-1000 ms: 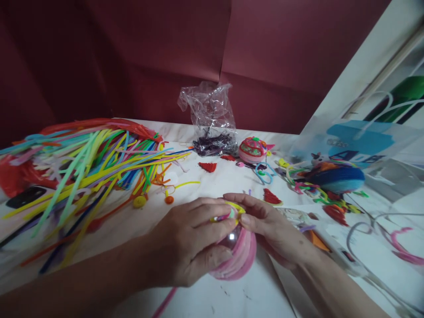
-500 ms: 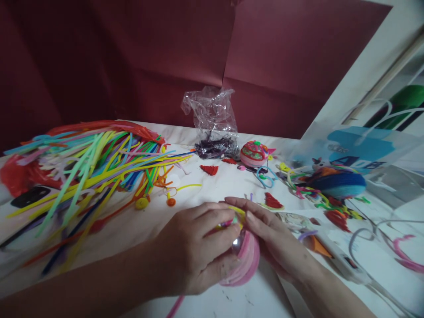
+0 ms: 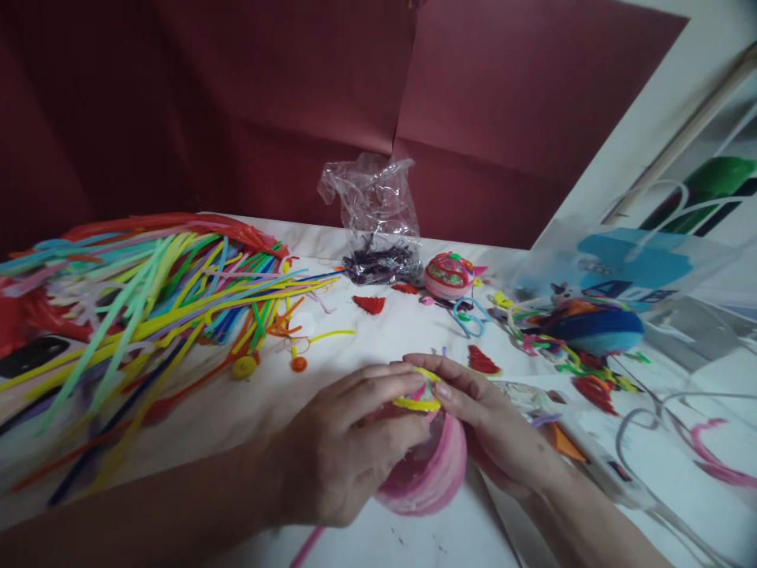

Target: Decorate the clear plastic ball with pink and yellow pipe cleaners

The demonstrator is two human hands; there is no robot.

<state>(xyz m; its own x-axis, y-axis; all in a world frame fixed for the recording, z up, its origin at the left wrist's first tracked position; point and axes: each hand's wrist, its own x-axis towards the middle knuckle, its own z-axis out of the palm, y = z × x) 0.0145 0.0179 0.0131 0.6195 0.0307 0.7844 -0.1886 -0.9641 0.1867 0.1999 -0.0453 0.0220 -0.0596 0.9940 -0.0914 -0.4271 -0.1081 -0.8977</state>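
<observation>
Dozens of fuzzy colored sticks [image 3: 154, 315] lie heaped left of the pink ball [image 3: 438, 477], with a yellow button [image 3: 244, 367] and an orange button [image 3: 299, 364] nearer to it. Beyond the ball stand a clear plastic bag [image 3: 378, 213] and a decorated ball [image 3: 446, 276]; a red wedge [image 3: 483, 360] lies beyond it to the right. Farther right of it sit a blue ball [image 3: 597, 327] and a white corded tool [image 3: 609, 469]. The left hand [image 3: 343, 450] is partly curled over the pink ball's left side, covering much of it. The right hand [image 3: 490, 418] is nearly closed, thumb and fingers pinching the yellow-edged piece [image 3: 417, 405] atop the ball. The ball's pink body bulges below both hands' fingertips.
</observation>
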